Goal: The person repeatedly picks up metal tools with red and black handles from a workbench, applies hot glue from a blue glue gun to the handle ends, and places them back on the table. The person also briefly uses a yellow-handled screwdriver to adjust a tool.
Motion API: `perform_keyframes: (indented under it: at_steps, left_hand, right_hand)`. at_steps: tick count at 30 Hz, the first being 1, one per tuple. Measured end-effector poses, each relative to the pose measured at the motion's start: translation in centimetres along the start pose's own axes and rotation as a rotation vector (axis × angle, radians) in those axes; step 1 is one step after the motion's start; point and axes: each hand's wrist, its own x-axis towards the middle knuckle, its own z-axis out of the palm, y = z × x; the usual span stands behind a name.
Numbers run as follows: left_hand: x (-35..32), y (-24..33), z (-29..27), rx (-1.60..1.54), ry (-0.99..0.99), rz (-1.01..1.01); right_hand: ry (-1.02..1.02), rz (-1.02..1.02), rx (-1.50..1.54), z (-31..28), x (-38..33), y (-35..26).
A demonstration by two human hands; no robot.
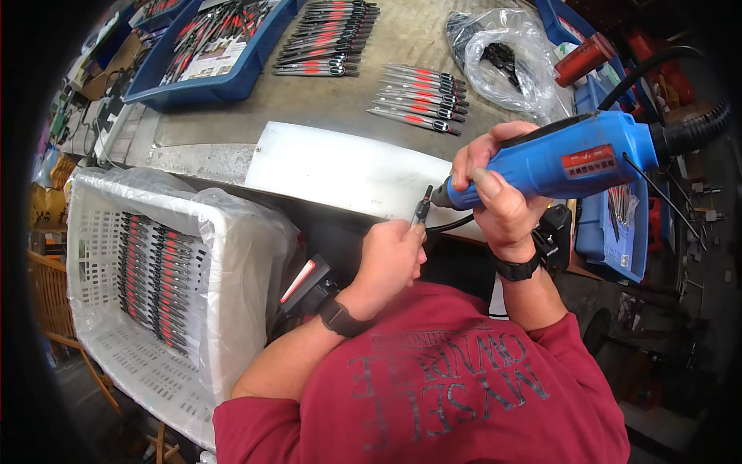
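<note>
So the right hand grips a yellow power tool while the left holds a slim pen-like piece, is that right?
Not quite: the head view shows that the power tool in the right hand is blue. The left hand does hold a slim pen-like piece.

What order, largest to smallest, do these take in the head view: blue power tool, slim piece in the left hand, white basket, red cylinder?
1. White basket
2. Blue power tool
3. Red cylinder
4. Slim piece, partly hidden by the left hand
</note>
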Motion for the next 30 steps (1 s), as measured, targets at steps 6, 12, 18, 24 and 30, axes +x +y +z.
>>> perform_keyframes:
  at_steps: [6,12,18,24,30]
  left_hand:
    - [0.0,0.0,0.0,0.001,0.002,0.011]
    - [0.1,-0.2,-0.1,-0.006,0.043,0.040]
    - [0.2,-0.2,0.0,-0.029,0.063,0.020]
    - [0.1,-0.2,-0.2,-0.015,0.014,0.058]
    - [-0.3,0.9,-0.6,0.008,-0.034,-0.021]
  right_hand:
    - [-0.057,-0.030,-0.182,0.6,0.0,0.5]
    - [-0.152,0.024,-0.406,1.3,0.7,0.9]
    - [-0.200,0.110,-0.361,1.5,1.3,1.8]
    - [-0.196,0.107,-0.337,0.9,1.0,1.2]
    - [0.107,-0.081,0.066,-0.5,0.1,-0.8]
